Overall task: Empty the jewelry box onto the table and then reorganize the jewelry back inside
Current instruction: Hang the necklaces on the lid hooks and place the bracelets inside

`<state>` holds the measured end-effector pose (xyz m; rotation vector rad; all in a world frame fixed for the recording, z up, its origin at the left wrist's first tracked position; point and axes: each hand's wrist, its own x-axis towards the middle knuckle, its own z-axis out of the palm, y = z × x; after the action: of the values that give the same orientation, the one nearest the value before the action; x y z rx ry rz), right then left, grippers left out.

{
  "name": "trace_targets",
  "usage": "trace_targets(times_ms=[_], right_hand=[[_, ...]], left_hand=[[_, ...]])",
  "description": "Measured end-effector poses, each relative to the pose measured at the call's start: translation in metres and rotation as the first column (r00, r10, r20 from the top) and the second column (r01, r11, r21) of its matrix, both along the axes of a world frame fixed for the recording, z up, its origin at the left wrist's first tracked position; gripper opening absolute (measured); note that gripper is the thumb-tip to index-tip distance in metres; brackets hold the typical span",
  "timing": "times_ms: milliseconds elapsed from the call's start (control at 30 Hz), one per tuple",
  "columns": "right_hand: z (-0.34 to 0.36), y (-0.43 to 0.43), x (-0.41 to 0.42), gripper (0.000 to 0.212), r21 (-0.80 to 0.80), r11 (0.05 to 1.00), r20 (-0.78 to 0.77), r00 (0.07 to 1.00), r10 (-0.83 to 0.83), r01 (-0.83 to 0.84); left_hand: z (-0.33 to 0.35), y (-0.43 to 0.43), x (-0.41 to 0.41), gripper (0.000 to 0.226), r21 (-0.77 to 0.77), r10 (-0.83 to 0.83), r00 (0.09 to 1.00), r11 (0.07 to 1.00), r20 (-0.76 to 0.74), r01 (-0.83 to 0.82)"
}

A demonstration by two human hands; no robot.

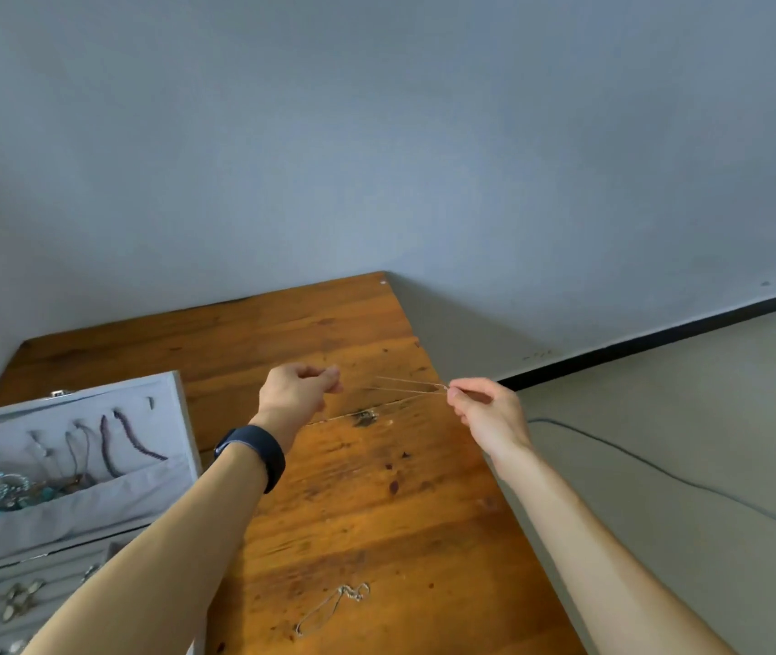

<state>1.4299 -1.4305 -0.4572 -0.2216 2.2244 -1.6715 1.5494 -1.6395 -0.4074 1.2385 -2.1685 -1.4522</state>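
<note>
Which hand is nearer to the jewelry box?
Left. The left hand hovers just right of the jewelry box lid; the right hand is farther right, at the table edge. Both pinch a thin chain.

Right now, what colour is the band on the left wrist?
Dark navy, almost black: the wide wrist band shows best in the head view.

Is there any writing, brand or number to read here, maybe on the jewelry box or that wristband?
None can be read. The jewelry box, the wristband, the chain in the right hand, the table and the wall all show no lettering.
</note>
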Motion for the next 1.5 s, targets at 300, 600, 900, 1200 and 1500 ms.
trace_targets(times_ms=[300,600,900,1200,1500], right_hand=[[-0.010,-0.077,-0.075,0.015,0.142,0.990,-0.106,0.994,0.027,-0.012],[-0.026,-0.124,-0.103,0.013,0.227,0.974,-0.156,0.986,0.053,-0.017],[-0.039,-0.133,-0.095,0.020,0.339,0.939,-0.378,0.923,0.072,0.065],[-0.044,-0.131,-0.093,0.031,0.414,0.910,-0.415,0.896,0.158,0.031],[-0.008,-0.083,-0.044,0.033,0.371,0.927,-0.386,0.897,0.214,-0.061]], left_hand=[[-0.035,-0.046,-0.044,0.011,-0.429,0.030,0.982,0.902,0.188,0.055],[-0.049,-0.072,-0.061,0.019,-0.555,0.088,0.961,0.828,0.262,0.075],[-0.065,-0.083,-0.070,0.018,-0.604,0.086,0.975,0.795,0.207,0.058],[-0.066,-0.077,-0.064,0.034,-0.663,0.045,0.964,0.734,0.262,0.146],[-0.034,-0.048,-0.032,0.046,-0.480,-0.121,0.910,0.818,0.397,0.318]])
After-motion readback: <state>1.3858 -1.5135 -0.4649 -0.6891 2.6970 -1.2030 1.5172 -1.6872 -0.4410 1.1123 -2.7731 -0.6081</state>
